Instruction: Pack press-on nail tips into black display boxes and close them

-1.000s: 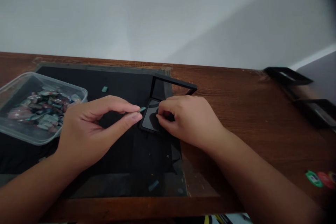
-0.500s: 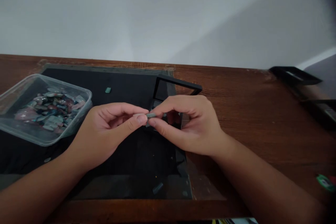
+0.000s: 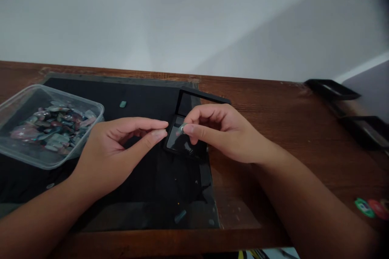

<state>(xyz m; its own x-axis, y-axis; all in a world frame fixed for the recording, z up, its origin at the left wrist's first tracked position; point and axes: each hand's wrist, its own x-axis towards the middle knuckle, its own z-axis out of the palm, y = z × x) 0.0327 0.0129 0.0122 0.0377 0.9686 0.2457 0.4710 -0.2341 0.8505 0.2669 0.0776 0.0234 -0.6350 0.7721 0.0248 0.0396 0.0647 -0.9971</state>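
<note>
Between thumb and forefinger, my right hand [image 3: 226, 131] pinches a small greenish stone [image 3: 181, 129]. It holds the stone over an open black case [image 3: 182, 139] that has a glossy base and a raised, framed lid. My left hand [image 3: 121, 145] is just left of the case, its thumb and fingertips drawn close together with nothing visible between them. A clear plastic tub [image 3: 51, 166] of polished stones in pink, green and dark blue stands to the left of that hand. One green stone [image 3: 122, 104] lies alone on the black mat behind my left hand.
The black mat [image 3: 142, 186] lies on a brown wooden table [image 3: 273, 117]. Near its front edge is a bluish stone [image 3: 180, 216]. Black open frames [image 3: 332, 89] sit at the far right, and green and red round items [image 3: 364, 207] at the right edge.
My hands have moved apart. The stone that was between both hands' fingertips is now in my right hand alone, lower fingers curled. The view has shifted slightly.
</note>
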